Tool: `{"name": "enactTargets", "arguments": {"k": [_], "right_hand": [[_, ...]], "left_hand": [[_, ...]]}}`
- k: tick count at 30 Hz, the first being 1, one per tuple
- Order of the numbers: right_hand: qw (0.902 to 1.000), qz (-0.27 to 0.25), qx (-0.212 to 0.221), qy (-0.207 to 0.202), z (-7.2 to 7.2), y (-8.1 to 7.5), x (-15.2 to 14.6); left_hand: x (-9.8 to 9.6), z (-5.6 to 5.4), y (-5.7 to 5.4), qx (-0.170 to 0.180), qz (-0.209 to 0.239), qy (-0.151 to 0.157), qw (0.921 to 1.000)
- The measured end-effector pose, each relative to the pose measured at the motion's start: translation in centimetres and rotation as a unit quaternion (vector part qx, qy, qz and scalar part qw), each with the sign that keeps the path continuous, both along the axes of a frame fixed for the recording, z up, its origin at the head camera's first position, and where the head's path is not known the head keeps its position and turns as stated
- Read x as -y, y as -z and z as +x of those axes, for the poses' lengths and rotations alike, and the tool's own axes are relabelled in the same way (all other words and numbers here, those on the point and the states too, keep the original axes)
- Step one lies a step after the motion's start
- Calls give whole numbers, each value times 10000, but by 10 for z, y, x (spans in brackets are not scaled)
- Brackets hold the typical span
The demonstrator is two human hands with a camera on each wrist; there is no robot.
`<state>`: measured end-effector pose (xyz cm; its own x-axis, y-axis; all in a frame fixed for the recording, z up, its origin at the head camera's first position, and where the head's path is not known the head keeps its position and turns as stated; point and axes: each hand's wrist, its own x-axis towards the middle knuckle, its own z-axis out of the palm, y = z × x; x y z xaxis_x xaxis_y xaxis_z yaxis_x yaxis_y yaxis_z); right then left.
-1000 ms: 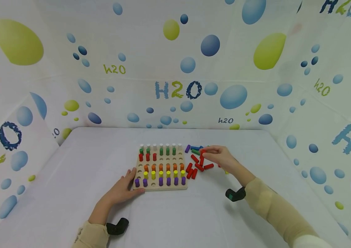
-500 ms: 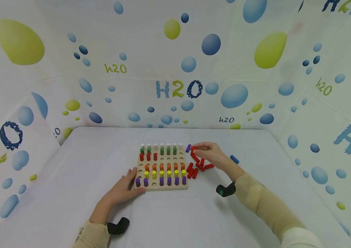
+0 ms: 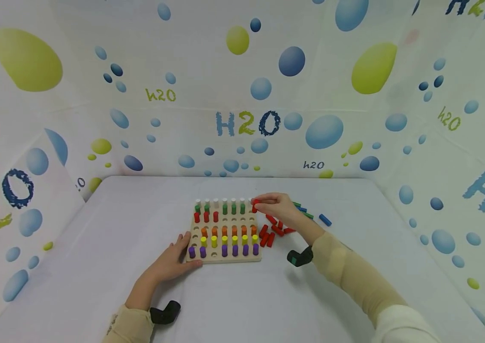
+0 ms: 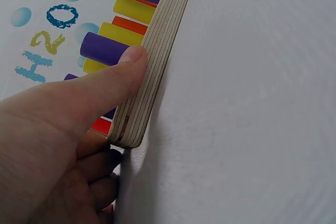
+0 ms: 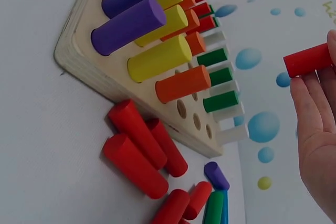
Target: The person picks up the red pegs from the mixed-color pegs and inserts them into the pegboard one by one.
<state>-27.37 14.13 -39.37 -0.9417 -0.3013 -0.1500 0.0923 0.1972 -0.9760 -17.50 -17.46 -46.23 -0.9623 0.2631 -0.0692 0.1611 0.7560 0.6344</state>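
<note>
On the white worktop [image 3: 233,300] sits a wooden pegboard [image 3: 242,259], its near left corner gripped by the left hand [image 3: 169,262], thumb pressed on the near edge and the other fingers at the left side. By the far right corner, the right hand [image 3: 282,209] pinches a red peg [image 3: 255,206] in its fingertips; the right wrist view shows that peg apart from the board. Standing pegs form colour rows: purple pegs [image 3: 235,250] nearest, then yellow pegs [image 3: 234,241], orange pegs [image 3: 234,231], three red pegs [image 3: 206,217] with holes showing to their right, green pegs [image 3: 233,209], and white pegs [image 3: 225,202] farthest. Beside the board's right edge lie loose red pegs [image 5: 137,136], with a loose purple peg [image 5: 216,176] and a loose green peg [image 5: 214,208] farther back. To the right of the right hand lies a blue peg [image 3: 325,219]. Beige sleeves [image 3: 345,262] cover both forearms.
</note>
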Motion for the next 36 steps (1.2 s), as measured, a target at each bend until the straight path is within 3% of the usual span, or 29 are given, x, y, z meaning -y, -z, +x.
{"name": "enactTargets", "arguments": {"k": [6, 18, 36], "right_hand": [[9990, -417, 124, -78, -5, -1, 12], [9971, -704, 136, -259, -7, 1, 36], [9982, -461, 64, -368, -20, 14, 62]], "left_hand": [[0, 0, 1, -5, -10, 5, 10000], [0, 1, -1, -11, 3, 41, 10000], [0, -1, -1, 36, 57, 48, 10000]]}}
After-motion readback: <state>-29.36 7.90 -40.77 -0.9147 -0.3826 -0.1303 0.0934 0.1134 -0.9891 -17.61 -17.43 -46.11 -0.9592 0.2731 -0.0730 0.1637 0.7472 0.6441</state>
